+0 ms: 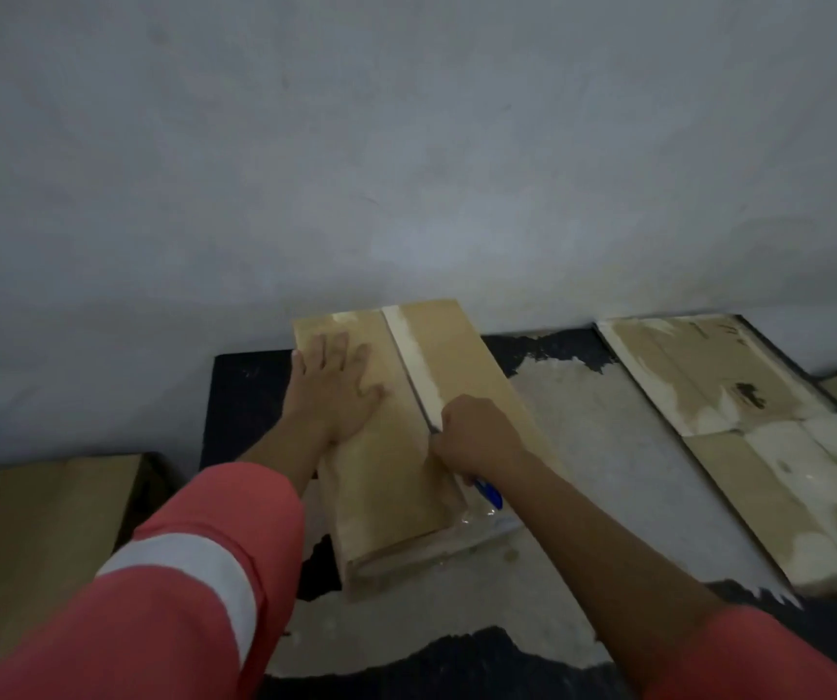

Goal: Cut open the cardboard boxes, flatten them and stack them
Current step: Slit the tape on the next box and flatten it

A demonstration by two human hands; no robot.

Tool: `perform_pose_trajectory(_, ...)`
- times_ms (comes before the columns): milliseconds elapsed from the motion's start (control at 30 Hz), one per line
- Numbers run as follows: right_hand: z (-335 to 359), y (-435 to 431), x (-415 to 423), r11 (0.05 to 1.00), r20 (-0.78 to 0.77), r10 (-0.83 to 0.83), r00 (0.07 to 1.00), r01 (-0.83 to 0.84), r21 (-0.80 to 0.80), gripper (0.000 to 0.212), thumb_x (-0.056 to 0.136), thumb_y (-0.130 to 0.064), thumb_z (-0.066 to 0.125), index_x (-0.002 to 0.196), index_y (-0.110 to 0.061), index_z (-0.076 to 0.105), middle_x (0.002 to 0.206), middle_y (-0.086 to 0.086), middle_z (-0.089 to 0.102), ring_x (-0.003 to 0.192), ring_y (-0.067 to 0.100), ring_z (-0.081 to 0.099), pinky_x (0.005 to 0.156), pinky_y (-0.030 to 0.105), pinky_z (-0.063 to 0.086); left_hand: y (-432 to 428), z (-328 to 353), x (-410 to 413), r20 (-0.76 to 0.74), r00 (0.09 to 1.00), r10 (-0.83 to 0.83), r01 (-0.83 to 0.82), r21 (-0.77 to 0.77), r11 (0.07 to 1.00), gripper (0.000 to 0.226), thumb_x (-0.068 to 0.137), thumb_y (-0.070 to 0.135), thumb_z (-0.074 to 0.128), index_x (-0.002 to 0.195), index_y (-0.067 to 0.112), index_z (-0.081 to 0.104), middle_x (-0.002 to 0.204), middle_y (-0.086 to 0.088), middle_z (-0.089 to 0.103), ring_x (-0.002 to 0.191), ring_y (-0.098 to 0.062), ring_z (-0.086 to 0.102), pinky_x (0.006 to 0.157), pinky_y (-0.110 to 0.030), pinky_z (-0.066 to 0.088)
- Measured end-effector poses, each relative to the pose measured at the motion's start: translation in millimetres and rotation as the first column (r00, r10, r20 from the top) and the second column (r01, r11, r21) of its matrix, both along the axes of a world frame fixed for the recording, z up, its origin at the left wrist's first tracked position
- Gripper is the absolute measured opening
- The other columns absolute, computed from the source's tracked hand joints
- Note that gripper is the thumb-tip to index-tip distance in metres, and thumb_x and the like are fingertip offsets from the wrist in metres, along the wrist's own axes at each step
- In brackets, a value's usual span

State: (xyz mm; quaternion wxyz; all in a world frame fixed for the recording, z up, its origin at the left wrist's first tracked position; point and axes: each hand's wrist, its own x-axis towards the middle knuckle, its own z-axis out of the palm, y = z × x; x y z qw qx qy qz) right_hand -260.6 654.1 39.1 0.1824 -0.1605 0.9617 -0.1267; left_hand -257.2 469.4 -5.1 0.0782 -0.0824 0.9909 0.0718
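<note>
Worked on a worn black work surface point(583, 447) set against a pale wall. Judged partly done: had laid flattened cardboard point(739, 421) in overlapping sheets at the right edge, well apart from the cutting. Had left at least one more carton point(42, 522) at the near left, apparently uncut. Was opening the centre box point(381, 472), placed mid-surface with its long axis running from the near edge toward the wall, far end angled slightly left. Pinned it with the left hand point(335, 386), palm flat, fingers straight and spread. Clamped the right hand point(477, 437), fingers curled tight, round a blue-handled cutter point(489, 492) at the taped seam point(411, 361), which followed the long axis. Could not tell how much of the seam was slit. Remaining, by judgement: finishing the slit, flattening, stacking.
</note>
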Motion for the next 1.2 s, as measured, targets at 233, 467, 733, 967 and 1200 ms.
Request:
perform_pose_trajectory(233,12,55,67,0.997,0.084,-0.036,0.996,0.041,-0.065,0.027,0.093,-0.021,0.054,0.070,-0.011,0.043,0.067,0.005,0.049,0.069,0.028,0.064,0.057,0.030,0.049,12,7,5,0.022,0.996,0.088,-0.088,0.003,0.996,0.068,0.099,0.059,0.019,0.155,0.024,0.002,0.162,-0.009,-0.012,0.148,-0.036,-0.009,0.117,-0.058,0.000)
perform_pose_trajectory(467,-6,88,98,0.985,0.027,-0.048,0.998,0.052,-0.162,0.037,0.090,-0.023,0.054,0.060,-0.018,0.033,0.056,0.000,0.038,0.048,0.013,0.037,0.053,0.028,0.039,41,17,16,-0.043,0.969,0.243,-0.244,-0.028,0.969,0.052,0.102,0.046,0.026,0.143,0.014,0.030,0.151,-0.017,0.023,0.136,-0.037,0.023,0.106,-0.065,0.027)
perform_pose_trajectory(733,-21,109,106,0.983,-0.181,0.035,0.983,-0.066,-0.170,0.036,0.091,-0.052,0.052,0.070,-0.027,0.036,0.060,-0.009,0.039,0.051,0.005,0.034,0.049,0.018,0.026,58,42,50,0.257,0.935,-0.243,0.230,0.077,0.970,0.125,0.050,0.085,0.056,0.151,0.032,0.005,0.153,-0.004,0.015,0.140,-0.034,0.016,0.107,-0.058,0.031)
perform_pose_trajectory(967,-29,105,102,0.950,-0.185,0.213,0.959,-0.247,-0.192,0.026,0.090,-0.050,0.055,0.083,-0.026,0.049,0.075,-0.008,0.050,0.062,0.004,0.041,0.060,0.022,0.039,62,50,68,0.314,0.881,-0.355,0.415,-0.151,0.897,0.117,0.060,0.073,0.070,0.150,0.024,0.015,0.145,-0.006,0.029,0.123,-0.027,0.037,0.101,-0.045,0.041)
perform_pose_trajectory(1200,-33,103,96,0.933,-0.231,0.204,0.951,-0.260,-0.247,0.024,0.088,-0.052,0.058,0.081,-0.030,0.050,0.065,-0.017,0.038,0.057,-0.001,0.036,0.053,0.014,0.026,64,59,73,0.277,0.879,-0.387,0.436,-0.144,0.888,0.099,0.073,0.064,0.066,0.150,0.020,0.023,0.145,-0.008,0.035,0.122,-0.026,0.044,0.101,-0.042,0.042)
